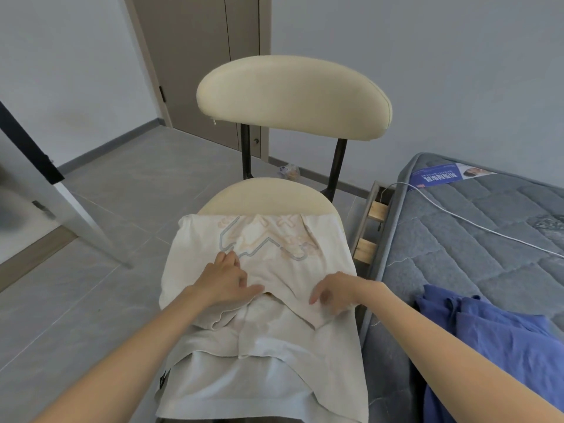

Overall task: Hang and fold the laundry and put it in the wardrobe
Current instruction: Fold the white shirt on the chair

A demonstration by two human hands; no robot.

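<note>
Right before you, a cream padded chair (293, 96) on black posts stands on grey marbled floor tiles (122, 193), beside a grey quilted mattress (473, 233) bearing a crumpled blue garment (503, 337). The soft cream T-shirt (274, 346), printed in pale grey and peach, lies half folded over the round seat. Your left hand (225, 279) presses flat on it, fingers straight; your right hand (335, 291) rests curled at the folded edge, and whether it pinches cloth cannot be told.

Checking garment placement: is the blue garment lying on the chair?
No, the blue garment lies on the mattress, while a cream shirt covers the chair seat.
</note>
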